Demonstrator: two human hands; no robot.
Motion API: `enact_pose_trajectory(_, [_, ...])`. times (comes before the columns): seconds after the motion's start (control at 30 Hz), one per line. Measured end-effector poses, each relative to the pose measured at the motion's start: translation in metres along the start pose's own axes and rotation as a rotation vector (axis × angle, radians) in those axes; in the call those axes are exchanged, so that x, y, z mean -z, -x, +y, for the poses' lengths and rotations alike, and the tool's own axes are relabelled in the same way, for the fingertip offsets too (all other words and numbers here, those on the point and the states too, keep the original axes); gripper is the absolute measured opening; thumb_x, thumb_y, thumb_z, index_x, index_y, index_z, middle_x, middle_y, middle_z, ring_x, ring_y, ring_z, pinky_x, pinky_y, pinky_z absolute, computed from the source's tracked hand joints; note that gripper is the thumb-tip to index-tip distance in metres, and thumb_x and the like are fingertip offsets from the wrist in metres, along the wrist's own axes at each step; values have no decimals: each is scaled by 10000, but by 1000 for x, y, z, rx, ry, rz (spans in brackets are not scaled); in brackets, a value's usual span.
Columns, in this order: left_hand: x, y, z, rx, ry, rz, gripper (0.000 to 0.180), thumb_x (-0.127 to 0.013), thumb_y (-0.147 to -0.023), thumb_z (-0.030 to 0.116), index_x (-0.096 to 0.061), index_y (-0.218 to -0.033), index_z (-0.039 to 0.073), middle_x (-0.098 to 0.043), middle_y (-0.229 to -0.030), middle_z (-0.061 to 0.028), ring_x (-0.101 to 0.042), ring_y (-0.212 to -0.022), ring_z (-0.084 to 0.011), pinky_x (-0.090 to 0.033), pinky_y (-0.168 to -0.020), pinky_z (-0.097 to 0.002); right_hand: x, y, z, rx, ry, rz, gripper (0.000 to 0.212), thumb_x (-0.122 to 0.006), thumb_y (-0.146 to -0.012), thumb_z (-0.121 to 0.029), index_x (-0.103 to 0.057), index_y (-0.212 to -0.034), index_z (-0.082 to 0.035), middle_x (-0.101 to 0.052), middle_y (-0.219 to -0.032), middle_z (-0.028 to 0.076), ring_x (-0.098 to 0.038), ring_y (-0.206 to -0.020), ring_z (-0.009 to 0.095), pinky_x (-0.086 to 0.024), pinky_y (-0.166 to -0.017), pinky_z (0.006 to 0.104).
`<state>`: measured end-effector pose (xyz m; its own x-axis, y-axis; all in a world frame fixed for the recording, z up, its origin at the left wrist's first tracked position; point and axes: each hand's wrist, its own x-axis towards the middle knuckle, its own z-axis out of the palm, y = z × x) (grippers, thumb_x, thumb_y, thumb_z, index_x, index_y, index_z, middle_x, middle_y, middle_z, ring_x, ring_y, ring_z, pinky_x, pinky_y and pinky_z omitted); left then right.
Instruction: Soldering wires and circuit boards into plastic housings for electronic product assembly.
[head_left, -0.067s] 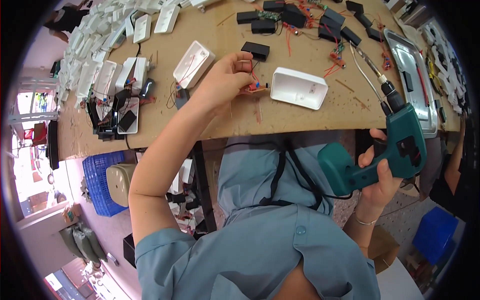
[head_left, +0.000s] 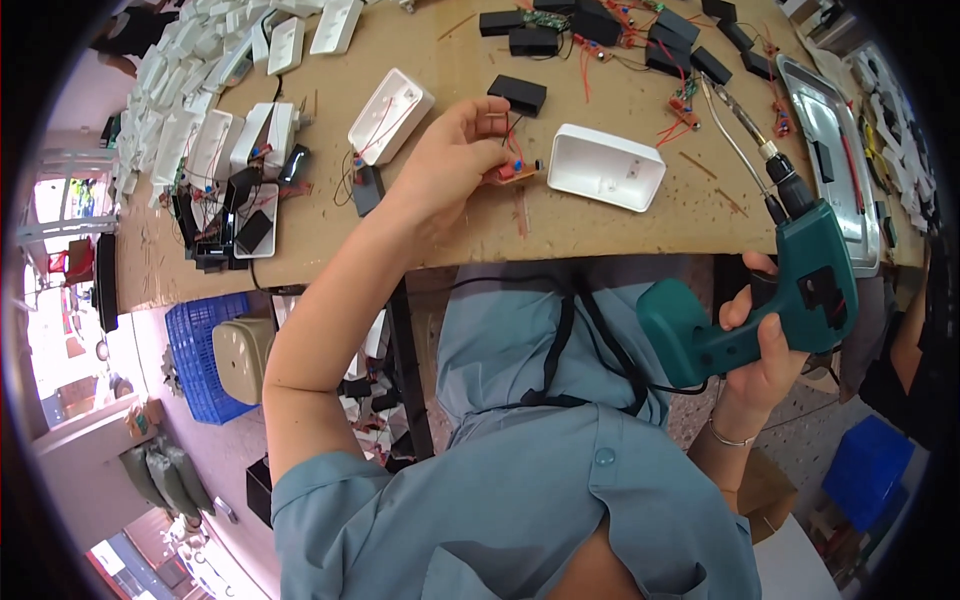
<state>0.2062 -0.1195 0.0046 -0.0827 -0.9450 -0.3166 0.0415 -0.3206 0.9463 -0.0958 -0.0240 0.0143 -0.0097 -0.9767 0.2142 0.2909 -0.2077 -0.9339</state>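
My left hand (head_left: pixel 455 160) is closed over the table, pinching a small circuit board (head_left: pixel 519 174) with red and blue parts and red wires. Just beyond the fingers lies a black rectangular box (head_left: pixel 517 94), which a wire seems to reach. To the right of the board sits an open white plastic case (head_left: pixel 607 168), its hollow side showing. My right hand (head_left: pixel 763 345) is wrapped round the handle of a green soldering gun (head_left: pixel 815 275). Its metal tip and thin feed tube point up and away over the table's right side.
Another white case (head_left: pixel 391 117) with red wires stands left of centre. Many white cases (head_left: pixel 180 75) are heaped at far left. Black boxes with wired boards (head_left: pixel 597 25) lie at the back. A metal tray (head_left: pixel 835 180) is at right; a blue crate (head_left: pixel 205 370) stands below the table.
The view has shifted slightly, so the table's things appear a little to the right and higher. Both hands keep their holds on the circuit board and the soldering gun.
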Motion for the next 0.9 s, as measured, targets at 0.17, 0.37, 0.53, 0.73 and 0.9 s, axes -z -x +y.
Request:
enact_pose_trajectory(0.17, [4,8,-6,-48,498,-40,440,-493,-787,-73,-348,-1201,-40,-526,-1043,-165,-575,-840,-192,-503,-740,-274,-12,-7,9,-64,-132,-94,630,-577,-840,-212,-244,-1321,21,-421,-1222,258,-518,-741,150,-460,-585,256])
enact_pose_trajectory(0.37, [14,16,-15,43,672,-160,407,-500,-804,-53,-359,-1186,-38,-557,-995,-176,-596,-860,-231,-510,-756,-329,-52,-29,30,-278,-498,-347,708,-593,-828,-270,-205,-1351,10,-303,-1318,272,-528,-938,210,-500,-631,264])
enact_pose_trajectory(0.53, [19,28,-27,43,686,-164,415,-552,-787,-9,-403,-1174,-25,-573,-943,-143,-598,-769,-205,-504,-652,-288,-76,-36,48,-458,-683,-466,717,-589,-834,-246,-163,-1384,-72,-162,-1404,236,-429,-1158,298,-517,-702,321])
enact_pose_trajectory(0.73, [4,33,-32,-50,512,-95,489,-571,-755,-51,-376,-1202,-8,-553,-949,-118,-573,-738,-164,-489,-600,-262,-91,-35,65,-512,-663,-492,685,-522,-874,-236,-102,-1400,-113,-131,-1430,200,-307,-1268,307,-494,-802,327])
enact_pose_trajectory(0.9, [-2,41,-22,-178,212,-9,486,-545,-762,-59,-359,-1209,-16,-562,-928,-120,-565,-732,-153,-479,-587,-250,-86,-37,71,-488,-655,-500,641,-461,-904,-248,-87,-1396,-77,-132,-1436,172,-332,-1255,271,-467,-848,312])
